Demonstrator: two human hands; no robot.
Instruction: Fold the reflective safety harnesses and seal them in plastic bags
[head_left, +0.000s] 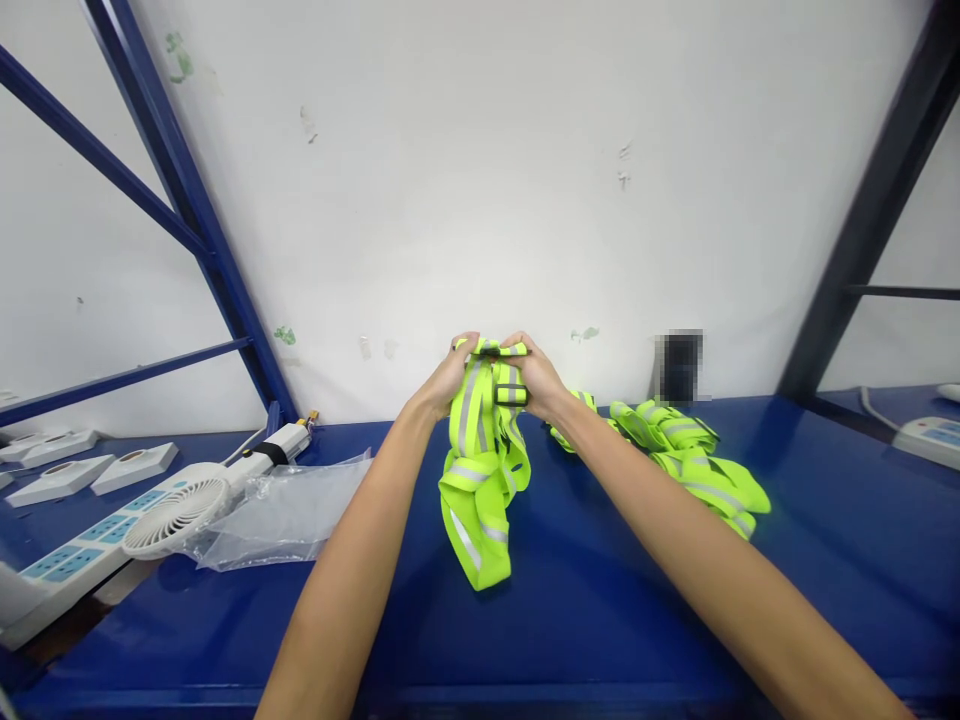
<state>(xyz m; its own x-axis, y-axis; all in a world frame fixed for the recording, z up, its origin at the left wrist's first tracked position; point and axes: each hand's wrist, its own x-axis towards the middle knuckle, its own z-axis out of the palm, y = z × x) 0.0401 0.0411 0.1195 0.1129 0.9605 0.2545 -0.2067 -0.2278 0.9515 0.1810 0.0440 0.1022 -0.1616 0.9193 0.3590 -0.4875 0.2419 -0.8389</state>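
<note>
Between my two hands hangs a neon-yellow reflective strap harness (476, 470) with silver stripes and a black buckle at its upper right. My left hand (452, 372) pinches its top edge on the left. On the right, my right hand (536, 374) grips the same top edge beside the buckle. The straps drop in bunched loops, and the lowest loop hangs in front of the blue surface. More neon-yellow reflective straps (709, 480) lie in a heap to the right, partly hidden behind my right forearm.
On the blue shelf (600, 620) at left are a clear plastic bag (289, 515), a white handheld fan (180, 515), a power strip (97, 545) and several white boxes (135, 468). A dark pixelated object (679, 367) stands by the wall. Another power strip (934, 438) sits far right.
</note>
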